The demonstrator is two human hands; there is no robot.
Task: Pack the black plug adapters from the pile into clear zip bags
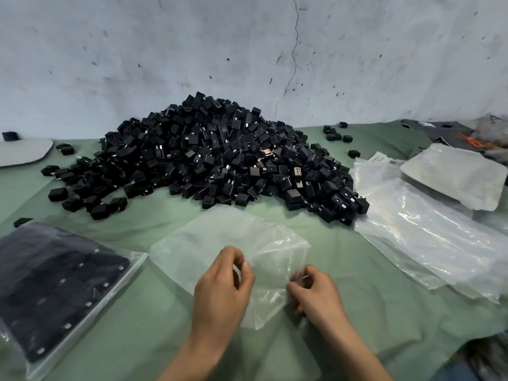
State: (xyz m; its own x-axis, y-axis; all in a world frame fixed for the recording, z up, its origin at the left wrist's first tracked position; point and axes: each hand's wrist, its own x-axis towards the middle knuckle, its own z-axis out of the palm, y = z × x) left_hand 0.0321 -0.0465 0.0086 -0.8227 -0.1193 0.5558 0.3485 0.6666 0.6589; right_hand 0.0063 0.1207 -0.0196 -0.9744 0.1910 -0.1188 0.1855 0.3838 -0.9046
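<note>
My left hand (pixel 222 281) and right hand (pixel 313 294) are bare. My left forearm (pixel 198 353) and right forearm (pixel 354 350) are uncovered right down to the bottom edge of the view. One pale fingernail shows on the left hand. In the lower right corner sits dark cloth (pixel 483 356) beside a patch of blue (pixel 453 376); whether I'm wearing these, I cannot tell.

Nothing here is legible. A small white label (pixel 378 160) with reddish print lies on the stack of clear bags (pixel 412 224) right of the adapter pile (pixel 220 160), too blurred to read.
</note>
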